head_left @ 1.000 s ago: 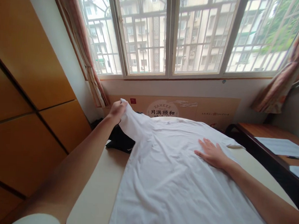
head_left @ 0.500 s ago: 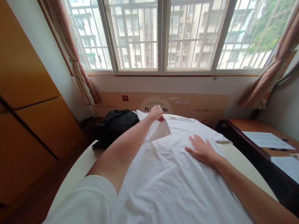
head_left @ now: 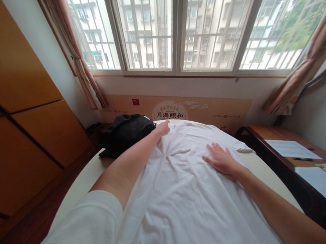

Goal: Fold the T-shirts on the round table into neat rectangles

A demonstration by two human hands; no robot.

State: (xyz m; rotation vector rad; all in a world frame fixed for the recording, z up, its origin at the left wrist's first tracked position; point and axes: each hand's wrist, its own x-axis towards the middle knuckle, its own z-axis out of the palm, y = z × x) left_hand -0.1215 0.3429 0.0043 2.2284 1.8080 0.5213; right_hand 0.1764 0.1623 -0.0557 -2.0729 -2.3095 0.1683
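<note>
Taking the cream table (head_left: 72, 201) as a dial with twelve toward the window (head_left: 179, 31), a white T-shirt (head_left: 180, 196) covers the middle of the top, spread from twelve down to six, wrinkled all over, with gathered creases near eleven and a sleeve end by the table's rim at two. The right hand (head_left: 220, 158) lies palm down on the T-shirt at two o'clock, its fingers spread and gripping nothing. The left hand (head_left: 163, 128) is between eleven and twelve, at the far edge of the T-shirt, its fingers bent; I cannot tell whether they pinch the cloth. The left forearm, in a ribbed white shirt sleeve (head_left: 90, 220) at seven to eight, passes just beside a black cloth bundle (head_left: 127, 134) heaped at ten. Past the rim at twelve stands a printed cardboard panel (head_left: 221, 111), below the window. Between two and three, apart from the table, a wooden desk (head_left: 261, 132) bears two sheets of paper (head_left: 292, 148) and a dark pen (head_left: 303, 159). A wooden cabinet (head_left: 35, 129) rises at nine to ten.
</note>
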